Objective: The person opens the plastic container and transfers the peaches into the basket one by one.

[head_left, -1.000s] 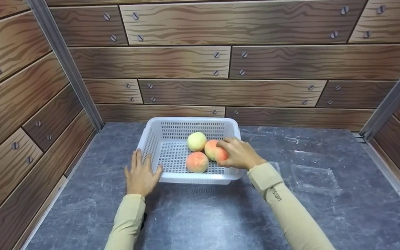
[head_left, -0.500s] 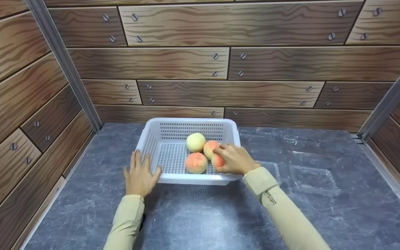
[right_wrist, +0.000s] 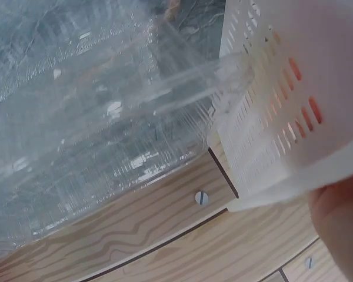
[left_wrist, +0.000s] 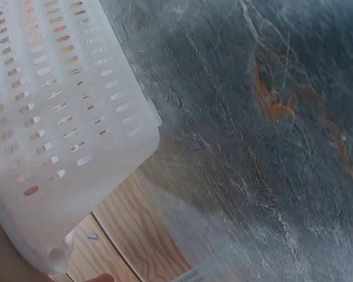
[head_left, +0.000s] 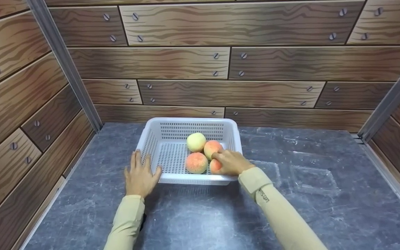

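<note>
A white perforated plastic basket stands on the table, with several peaches in its right half. At its near right corner my right hand reaches over the rim and grips an orange-red peach, partly hidden by the fingers. Close to that one lie a red-orange peach, another orange peach right at my fingertips, and a pale yellow peach. My left hand rests with spread fingers at the basket's near left corner. The left wrist view shows the basket's wall from outside.
To the right of the basket, clear plastic containers lie on the dark marbled table; the right wrist view has clear plastic beside the basket wall. Wood-patterned panels and grey metal posts enclose the table.
My right hand has moved slightly down and toward me with its peach, lowering it into the basket's near right corner. The left hand and the other peaches have stayed in place.
</note>
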`<state>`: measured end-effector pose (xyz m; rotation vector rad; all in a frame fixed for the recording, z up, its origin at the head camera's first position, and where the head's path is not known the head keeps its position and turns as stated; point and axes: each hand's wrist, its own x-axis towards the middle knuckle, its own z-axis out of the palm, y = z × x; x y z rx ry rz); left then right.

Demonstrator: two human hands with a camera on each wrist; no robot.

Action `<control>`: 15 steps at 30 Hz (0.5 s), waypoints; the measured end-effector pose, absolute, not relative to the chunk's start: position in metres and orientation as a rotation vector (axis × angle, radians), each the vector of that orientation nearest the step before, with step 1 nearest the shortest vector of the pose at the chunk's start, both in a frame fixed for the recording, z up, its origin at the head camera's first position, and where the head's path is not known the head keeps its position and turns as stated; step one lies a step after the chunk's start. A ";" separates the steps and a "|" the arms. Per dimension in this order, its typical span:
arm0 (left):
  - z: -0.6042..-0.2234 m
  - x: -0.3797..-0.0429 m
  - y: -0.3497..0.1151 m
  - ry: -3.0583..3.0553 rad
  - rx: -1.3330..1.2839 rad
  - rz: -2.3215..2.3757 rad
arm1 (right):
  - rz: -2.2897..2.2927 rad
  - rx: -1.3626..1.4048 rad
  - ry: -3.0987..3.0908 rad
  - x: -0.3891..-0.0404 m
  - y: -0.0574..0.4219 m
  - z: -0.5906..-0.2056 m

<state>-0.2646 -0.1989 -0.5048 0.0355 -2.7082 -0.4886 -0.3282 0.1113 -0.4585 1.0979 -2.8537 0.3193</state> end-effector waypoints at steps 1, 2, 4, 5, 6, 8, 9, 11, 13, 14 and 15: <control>-0.505 -0.265 -0.199 -2.710 0.038 -0.488 | 0.330 1.098 -2.861 -0.329 0.111 -0.459; -0.505 -0.265 -0.199 -2.711 0.041 -0.488 | 0.338 1.104 -2.866 -0.329 0.111 -0.460; -0.506 -0.265 -0.199 -2.714 0.046 -0.493 | 0.339 1.124 -2.862 -0.329 0.111 -0.461; -0.506 -0.265 -0.199 -2.713 0.046 -0.500 | 0.341 1.134 -2.862 -0.329 0.111 -0.461; -0.506 -0.265 -0.199 -2.711 0.044 -0.503 | 0.349 1.142 -2.866 -0.329 0.111 -0.461; -0.505 -0.265 -0.198 -2.708 0.037 -0.511 | 0.372 1.156 -2.881 -0.329 0.111 -0.459; -0.505 -0.265 -0.199 -2.708 0.032 -0.515 | 0.389 1.159 -2.889 -0.329 0.112 -0.458; -0.505 -0.265 -0.199 -2.707 0.029 -0.520 | 0.428 1.161 -2.902 -0.329 0.113 -0.456; -0.504 -0.265 -0.199 -2.711 0.033 -0.517 | 0.442 1.173 -2.890 -0.329 0.113 -0.455; -0.503 -0.265 -0.199 -2.713 0.036 -0.514 | 0.444 1.177 -2.875 -0.329 0.114 -0.454; -0.503 -0.266 -0.199 -2.715 0.039 -0.509 | 0.439 1.182 -2.853 -0.329 0.115 -0.454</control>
